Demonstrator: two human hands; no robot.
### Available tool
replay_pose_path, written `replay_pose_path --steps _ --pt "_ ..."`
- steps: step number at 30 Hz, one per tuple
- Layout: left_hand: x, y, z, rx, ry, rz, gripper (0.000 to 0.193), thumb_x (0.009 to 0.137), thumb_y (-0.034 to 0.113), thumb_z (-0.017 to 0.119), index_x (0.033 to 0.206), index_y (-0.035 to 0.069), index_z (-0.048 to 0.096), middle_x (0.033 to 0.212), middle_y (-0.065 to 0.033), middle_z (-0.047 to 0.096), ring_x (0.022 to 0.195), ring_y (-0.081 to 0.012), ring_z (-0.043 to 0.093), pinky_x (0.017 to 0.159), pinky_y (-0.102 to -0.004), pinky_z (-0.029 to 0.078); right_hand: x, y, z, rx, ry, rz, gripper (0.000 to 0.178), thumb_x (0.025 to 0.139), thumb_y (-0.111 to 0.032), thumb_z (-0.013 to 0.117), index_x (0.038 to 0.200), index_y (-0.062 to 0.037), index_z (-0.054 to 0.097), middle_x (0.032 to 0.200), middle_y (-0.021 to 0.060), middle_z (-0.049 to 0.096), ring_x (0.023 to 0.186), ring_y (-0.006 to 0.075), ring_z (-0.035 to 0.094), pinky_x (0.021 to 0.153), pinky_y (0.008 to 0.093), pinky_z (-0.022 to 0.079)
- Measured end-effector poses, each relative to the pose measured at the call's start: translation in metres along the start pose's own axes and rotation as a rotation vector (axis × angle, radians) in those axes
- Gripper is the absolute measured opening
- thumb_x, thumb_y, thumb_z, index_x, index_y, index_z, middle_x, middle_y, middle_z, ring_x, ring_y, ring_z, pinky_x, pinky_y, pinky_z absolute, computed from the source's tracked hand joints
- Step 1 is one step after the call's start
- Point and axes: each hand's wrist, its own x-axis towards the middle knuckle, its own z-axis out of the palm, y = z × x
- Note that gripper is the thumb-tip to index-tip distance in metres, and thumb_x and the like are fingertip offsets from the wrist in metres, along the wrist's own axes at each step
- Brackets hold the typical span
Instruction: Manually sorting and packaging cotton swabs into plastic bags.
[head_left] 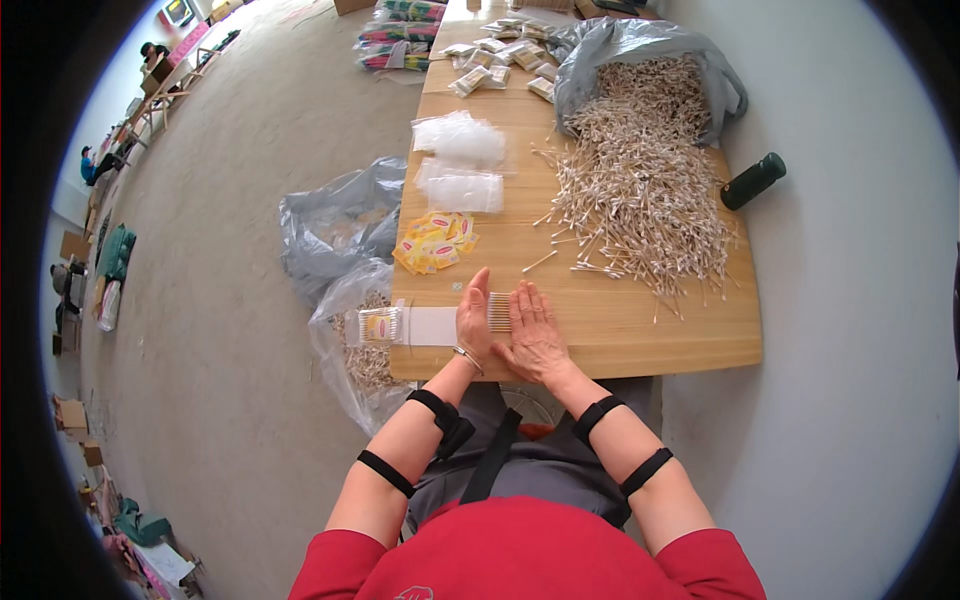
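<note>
Near the table's front edge, a neat row of cotton swabs (499,312) lies side by side between my two hands. My left hand (474,318) stands on its edge at the row's left end, fingers stretched. At the other end my right hand (535,325) lies palm down with flat, stretched fingers. It covers part of the row, so how many swabs lie beneath is hidden. A white strip (433,326) runs left from my left hand. Beyond it, at the table's left edge, lies a clear packet of swabs with a yellow label (380,325).
A large heap of loose swabs (640,170) spills from a grey plastic bag (728,85). Clear bags (460,185), yellow labels (435,243) and filled packets (495,60) lie farther back. A dark green bottle (753,181) is by the wall. Plastic bags (340,225) sit left of the table.
</note>
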Motion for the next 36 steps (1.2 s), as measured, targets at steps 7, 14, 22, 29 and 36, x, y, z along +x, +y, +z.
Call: replay_pose_path --steps 7,14,22,29,36 --pt "-0.014 0.034 -0.004 0.383 -0.032 0.004 0.042 0.097 0.024 0.044 0.131 -0.001 0.044 0.139 -0.017 0.039 0.131 -0.0271 0.036 0.108 -0.0358 0.029 -0.002 0.003 0.001 0.033 0.01 -0.022 0.107 0.076 -0.065 0.054 0.143 0.0072 0.012 0.151 0.024 0.008 0.142 0.0338 0.003 0.115 0.0439 0.005" --pt "-0.061 0.066 -0.021 1.261 -0.395 0.29 0.042 0.085 0.016 0.06 0.126 0.009 0.053 0.108 -0.0133 0.05 0.101 -0.0322 0.048 0.089 -0.0403 0.04 -0.002 0.005 0.004 -0.017 -0.011 -0.019 0.114 0.071 -0.066 0.059 0.144 0.0061 0.01 0.151 0.0236 0.007 0.142 0.033 0.003 0.115 0.0435 0.004" --pt "-0.069 0.074 -0.005 1.498 -0.526 0.215 0.057 0.086 0.037 0.058 0.136 0.015 0.042 0.102 -0.0106 0.048 0.096 -0.028 0.045 0.086 -0.04 0.035 -0.001 0.007 0.016 -0.017 0.087 -0.043 0.104 0.077 -0.06 0.054 0.144 0.0056 0.01 0.151 0.0228 0.007 0.142 0.0327 0.003 0.115 0.0436 0.004" --pt "-0.07 0.073 0.0 1.538 -0.504 0.175 0.059 0.086 0.042 0.056 0.137 0.017 0.039 0.106 -0.01 0.047 0.098 -0.0278 0.045 0.086 -0.0403 0.034 -0.002 0.008 0.015 0.026 0.086 -0.046 0.101 0.077 -0.057 0.054 0.144 0.006 0.012 0.151 0.023 0.009 0.142 0.0325 0.005 0.115 0.0438 0.004" --pt "-0.069 0.072 0.003 1.583 -0.523 0.133 0.066 0.085 0.047 0.055 0.14 0.016 0.034 0.108 -0.0104 0.046 0.1 -0.0276 0.045 0.088 -0.0408 0.032 -0.002 0.008 0.016 -0.006 0.094 -0.047 0.101 0.077 -0.057 0.055 0.143 0.0066 0.013 0.151 0.0229 0.01 0.142 0.0325 0.005 0.115 0.0442 0.004"
